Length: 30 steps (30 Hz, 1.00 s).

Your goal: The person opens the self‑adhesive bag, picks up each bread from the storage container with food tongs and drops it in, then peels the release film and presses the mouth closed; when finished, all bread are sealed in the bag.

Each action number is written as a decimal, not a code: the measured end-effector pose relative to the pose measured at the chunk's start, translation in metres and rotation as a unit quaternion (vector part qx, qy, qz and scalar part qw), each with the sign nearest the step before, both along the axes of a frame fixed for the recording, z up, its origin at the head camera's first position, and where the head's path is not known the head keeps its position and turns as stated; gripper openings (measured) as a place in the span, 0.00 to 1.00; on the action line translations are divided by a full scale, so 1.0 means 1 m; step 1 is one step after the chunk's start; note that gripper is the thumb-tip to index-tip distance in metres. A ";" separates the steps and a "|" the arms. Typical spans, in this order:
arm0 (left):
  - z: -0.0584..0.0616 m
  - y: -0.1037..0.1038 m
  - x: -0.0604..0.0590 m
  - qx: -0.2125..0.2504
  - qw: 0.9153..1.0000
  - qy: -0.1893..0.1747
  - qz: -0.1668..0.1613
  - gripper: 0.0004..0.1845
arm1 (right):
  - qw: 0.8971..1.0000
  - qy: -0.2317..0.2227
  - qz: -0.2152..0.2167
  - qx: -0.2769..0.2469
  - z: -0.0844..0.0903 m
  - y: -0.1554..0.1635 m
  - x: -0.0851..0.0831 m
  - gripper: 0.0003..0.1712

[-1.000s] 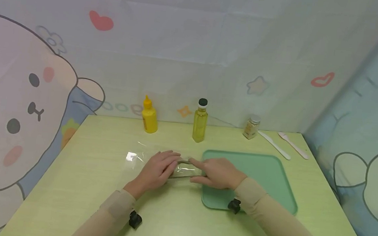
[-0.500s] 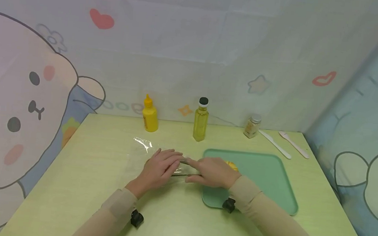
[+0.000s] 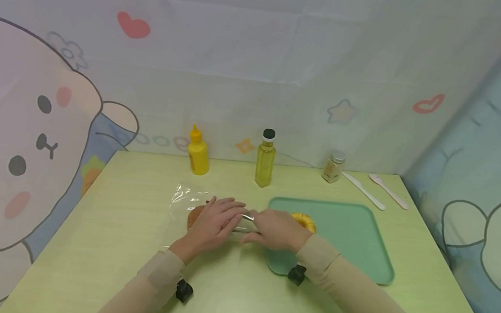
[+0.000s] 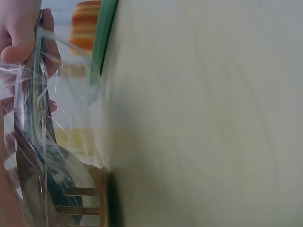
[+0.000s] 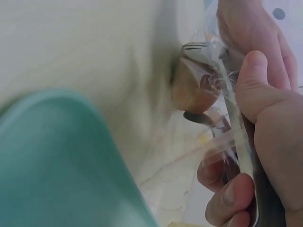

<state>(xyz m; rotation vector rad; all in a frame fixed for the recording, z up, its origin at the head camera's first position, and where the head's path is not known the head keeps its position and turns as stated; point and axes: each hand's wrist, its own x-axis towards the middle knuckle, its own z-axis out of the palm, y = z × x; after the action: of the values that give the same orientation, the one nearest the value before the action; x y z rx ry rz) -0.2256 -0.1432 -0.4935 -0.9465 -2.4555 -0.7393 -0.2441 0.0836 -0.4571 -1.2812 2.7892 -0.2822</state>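
Mid-frame, a clear plastic bag (image 3: 190, 202) with a brown bun (image 3: 194, 215) inside lies on the table (image 3: 104, 243). Left hand (image 3: 215, 223) and right hand (image 3: 273, 229) pinch its mouth, fingers curled on the film. One bun (image 3: 304, 221) already sits on the green tray (image 3: 355, 240); the bagged one remains.

yellow squeeze bottle (image 3: 198, 152), oil bottle (image 3: 265, 159) with black cap and small spice jar (image 3: 333, 167) stand in a row along the far edge of the pale green table (image 3: 113, 244). two white plastic utensils (image 3: 376, 191) lie right of the jar. backdrop: cartoon-print cloth (image 3: 34, 122).
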 end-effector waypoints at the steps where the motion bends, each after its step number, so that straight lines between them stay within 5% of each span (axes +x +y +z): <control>1: 0.000 0.000 0.000 0.002 1.000 0.001 -0.001 0.14 | 1.000 -0.003 0.000 -0.001 0.000 0.000 0.000 0.34; 11: -0.003 -0.012 -0.004 0.001 0.999 0.032 -0.004 0.15 | 0.999 -0.035 -0.019 -0.002 0.001 0.004 0.000 0.43; 30: -0.006 -0.030 -0.008 0.017 1.000 -0.013 -0.010 0.18 | 0.998 -0.048 -0.023 -0.026 0.010 0.042 0.004 0.42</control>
<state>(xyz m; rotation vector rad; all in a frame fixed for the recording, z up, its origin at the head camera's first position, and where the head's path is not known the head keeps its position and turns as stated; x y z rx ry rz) -0.2332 -0.1729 -0.4994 -0.9564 -2.4499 -0.8029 -0.2399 0.1256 -0.4469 -1.1814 2.7494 -0.4097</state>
